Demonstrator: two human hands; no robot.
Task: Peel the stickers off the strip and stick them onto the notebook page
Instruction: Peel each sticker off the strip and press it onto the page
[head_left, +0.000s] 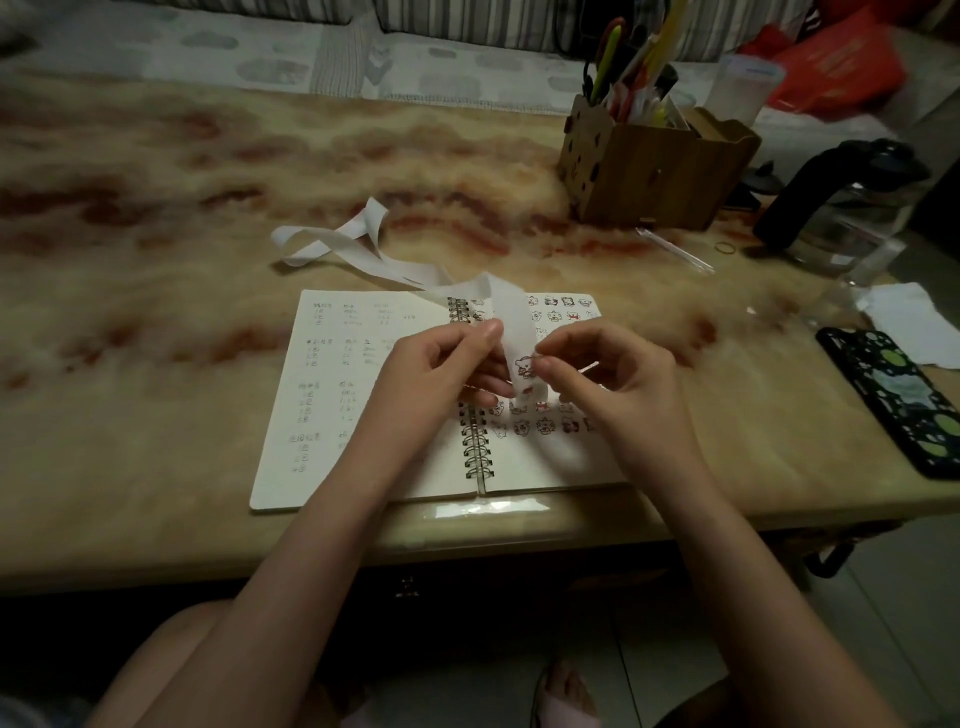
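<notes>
An open spiral notebook (363, 395) lies on the table in front of me. Its left page carries handwriting; its right page (556, 312) bears rows of small cartoon stickers. A long white sticker strip (511, 322) runs from a loose curl at the back left down between my hands. My left hand (441, 369) holds the strip from the left, above the spiral. My right hand (602, 374) pinches at a cartoon sticker (523, 364) on the strip with thumb and forefinger.
A wooden pen holder (660, 166) full of pens stands at the back right. Further right are a dark-handled glass kettle (841, 208), a white tissue (909, 322) and a phone in a patterned case (904, 400). The table's front edge runs just below the notebook.
</notes>
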